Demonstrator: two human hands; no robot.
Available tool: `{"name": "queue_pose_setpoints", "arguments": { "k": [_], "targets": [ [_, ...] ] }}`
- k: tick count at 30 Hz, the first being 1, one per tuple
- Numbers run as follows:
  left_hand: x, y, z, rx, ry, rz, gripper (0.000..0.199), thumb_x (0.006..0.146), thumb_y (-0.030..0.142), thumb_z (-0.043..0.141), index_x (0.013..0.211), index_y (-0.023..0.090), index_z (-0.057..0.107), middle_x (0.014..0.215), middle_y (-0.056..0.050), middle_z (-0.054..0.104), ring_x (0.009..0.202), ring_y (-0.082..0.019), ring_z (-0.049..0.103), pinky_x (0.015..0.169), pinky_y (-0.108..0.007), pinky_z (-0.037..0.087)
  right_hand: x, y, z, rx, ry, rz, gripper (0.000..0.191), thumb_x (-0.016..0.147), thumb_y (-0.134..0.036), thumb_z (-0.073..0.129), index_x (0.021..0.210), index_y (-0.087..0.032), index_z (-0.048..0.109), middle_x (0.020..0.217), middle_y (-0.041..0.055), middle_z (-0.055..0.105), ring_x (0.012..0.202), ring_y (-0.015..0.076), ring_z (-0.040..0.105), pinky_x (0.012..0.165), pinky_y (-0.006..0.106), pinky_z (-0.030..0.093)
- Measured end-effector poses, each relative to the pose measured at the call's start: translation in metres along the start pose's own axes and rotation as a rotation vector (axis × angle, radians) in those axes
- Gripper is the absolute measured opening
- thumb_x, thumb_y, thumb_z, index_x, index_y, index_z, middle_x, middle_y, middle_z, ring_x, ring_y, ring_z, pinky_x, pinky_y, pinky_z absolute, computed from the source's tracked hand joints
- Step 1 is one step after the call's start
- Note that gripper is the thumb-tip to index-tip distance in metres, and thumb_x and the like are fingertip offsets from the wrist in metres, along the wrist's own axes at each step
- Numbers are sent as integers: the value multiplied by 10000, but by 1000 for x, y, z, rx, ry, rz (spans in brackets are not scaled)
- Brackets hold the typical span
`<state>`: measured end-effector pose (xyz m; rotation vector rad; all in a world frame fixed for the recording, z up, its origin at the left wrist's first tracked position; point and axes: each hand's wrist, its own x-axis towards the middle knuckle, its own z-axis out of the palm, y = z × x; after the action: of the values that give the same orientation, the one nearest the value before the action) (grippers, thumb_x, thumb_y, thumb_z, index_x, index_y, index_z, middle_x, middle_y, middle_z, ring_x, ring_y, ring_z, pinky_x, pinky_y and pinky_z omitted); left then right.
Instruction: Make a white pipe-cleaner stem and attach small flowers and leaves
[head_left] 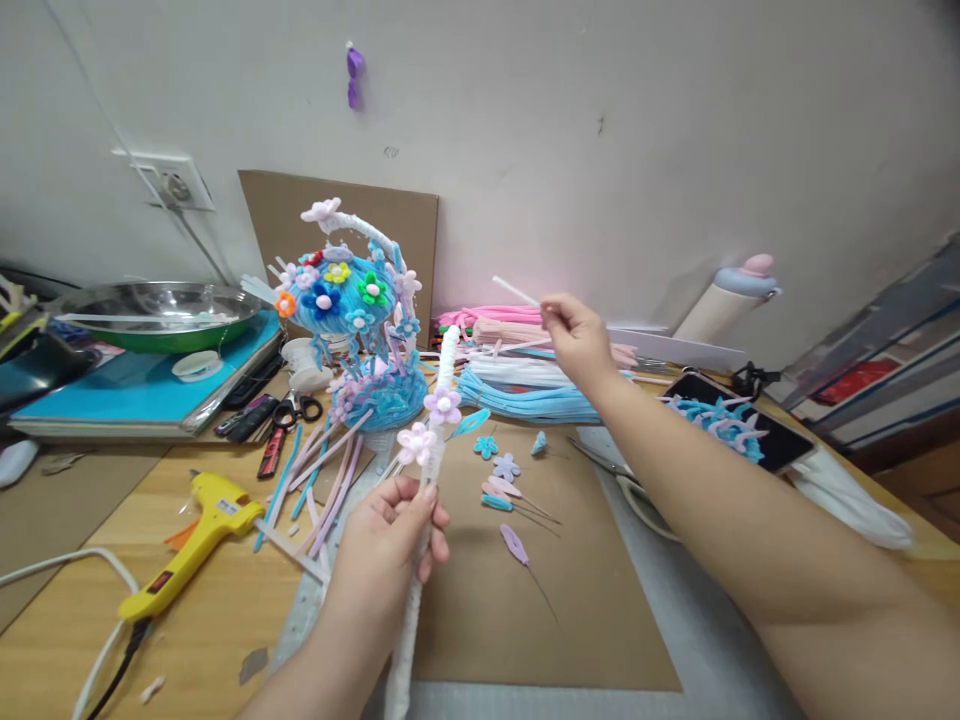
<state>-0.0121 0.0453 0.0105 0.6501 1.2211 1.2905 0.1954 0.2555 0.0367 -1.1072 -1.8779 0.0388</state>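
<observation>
My left hand (405,530) is closed round a long white wrapped stem (448,365), held upright over the cardboard sheet (555,620). A purple flower (442,404), a pink flower (416,443) and a blue loop (471,422) stick out from the stem above my fingers. Raised at the right, my right hand (574,335) pinches a thin white strip (516,291) that points up and left. Small blue and lilac flowers (506,466) and several wired leaf shapes (514,543) lie on the cardboard.
Behind stands a blue decorated flower piece (345,300). A yellow glue gun (195,545), black scissors (297,409) and loose strips are at the left. Bundled blue pipe cleaners (525,400) lie at the back. On the right are larger scissors (637,490), a phone (780,440) and a bottle (727,300).
</observation>
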Motion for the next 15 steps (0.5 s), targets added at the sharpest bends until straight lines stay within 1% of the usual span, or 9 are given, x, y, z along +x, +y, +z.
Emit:
{"name": "queue_pose_setpoints", "arguments": {
  "k": [1, 2, 3, 5, 7, 9, 12, 13, 15],
  "targets": [
    [0, 0, 0, -18, -11, -8, 297, 631, 328, 716, 697, 161, 479, 555, 34, 587, 375, -58, 486, 294, -124, 304, 1, -14, -10, 81, 81, -89, 265, 909, -265, 370, 1050, -184, 580, 918, 53, 620, 816, 164, 568, 721, 277, 415],
    [0, 1, 0, -43, -27, -21, 284, 637, 313, 716, 697, 157, 487, 561, 34, 584, 383, -53, 486, 299, -120, 308, 0, -29, -21, 123, 112, -181, 256, 907, -270, 394, 1054, -210, 595, 955, 47, 618, 856, 166, 567, 748, 285, 412],
    [0, 1, 0, -70, -50, -39, 269, 645, 300, 715, 692, 151, 496, 564, 34, 578, 387, -46, 480, 303, -116, 311, -3, -44, -33, 123, 100, -249, 243, 903, -279, 418, 1031, -230, 618, 919, 35, 622, 840, 164, 568, 748, 289, 412],
    [-1, 3, -1, -133, -102, -86, 232, 663, 273, 709, 686, 136, 524, 577, 29, 570, 399, -35, 472, 314, -111, 324, -13, -73, -56, 62, 17, -305, 200, 877, -309, 484, 950, -241, 659, 764, 17, 608, 747, 158, 562, 700, 288, 409],
    [-3, 5, -2, -194, -145, -140, 180, 684, 237, 698, 698, 124, 559, 606, 16, 578, 433, -36, 488, 329, -110, 345, -28, -95, -76, 6, -94, -351, 206, 879, -311, 482, 880, -248, 678, 723, 16, 593, 713, 155, 551, 673, 293, 398],
    [-6, 7, -3, -244, -157, -190, 122, 702, 195, 684, 733, 121, 592, 658, -3, 600, 492, -48, 527, 348, -111, 370, -44, -109, -91, 4, -231, -413, 226, 891, -282, 453, 878, -261, 678, 753, 22, 604, 713, 152, 544, 653, 293, 386],
    [-9, 9, -3, -258, -150, -249, 72, 737, 169, 653, 779, 121, 621, 745, -29, 626, 586, -63, 574, 401, -112, 417, -66, -119, -100, 29, -407, -480, 246, 898, -232, 432, 965, -273, 665, 727, 21, 603, 666, 136, 519, 599, 282, 353],
    [-10, 9, -2, -245, -149, -255, 65, 746, 170, 646, 785, 122, 625, 759, -32, 628, 610, -68, 583, 421, -115, 433, -72, -120, -100, 22, -433, -487, 243, 897, -231, 438, 980, -275, 662, 706, 18, 596, 646, 133, 505, 587, 282, 340],
    [-11, 9, -2, -205, -163, -244, 58, 750, 170, 643, 779, 124, 623, 762, -30, 623, 628, -75, 586, 442, -123, 450, -82, -124, -97, -23, -431, -492, 217, 888, -242, 468, 952, -282, 671, 685, 13, 581, 630, 135, 475, 593, 292, 318]
  ]
}}
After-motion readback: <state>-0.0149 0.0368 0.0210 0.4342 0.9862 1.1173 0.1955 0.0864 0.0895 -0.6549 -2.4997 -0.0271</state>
